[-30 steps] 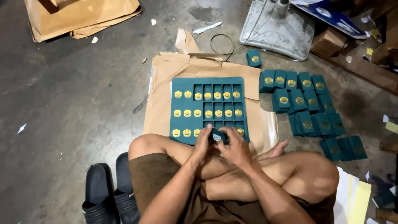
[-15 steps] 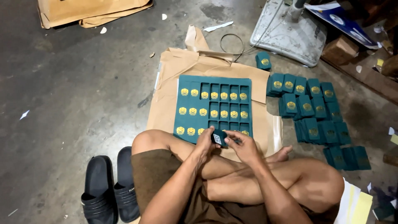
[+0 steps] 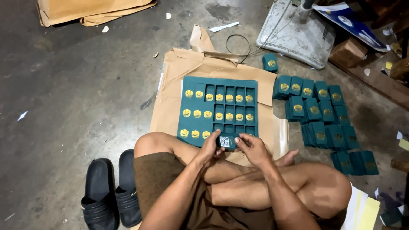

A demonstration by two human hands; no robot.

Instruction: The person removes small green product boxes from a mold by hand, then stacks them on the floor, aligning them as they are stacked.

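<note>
Two bare hands meet over crossed legs in the head view, at the near edge of a green die-cut sheet [image 3: 219,110]. Left hand [image 3: 209,148] and right hand [image 3: 252,148] both pinch one small green card piece [image 3: 225,142], fingers closed on its ends; a printed white square faces up on it. It sits just above the sheet's near edge. The sheet lies on brown kraft paper [image 3: 187,68] spread on the concrete floor [image 3: 76,85]; gold emblems fill most cells, several cells on the right are punched out. Off the paper's right edge, stacks of green pieces [image 3: 317,113] stand in rows, one lone stack [image 3: 269,62] farther off. Black sandals [image 3: 108,189] rest beside the left knee. A grey fan base [image 3: 294,32] sits at the far right.
</note>
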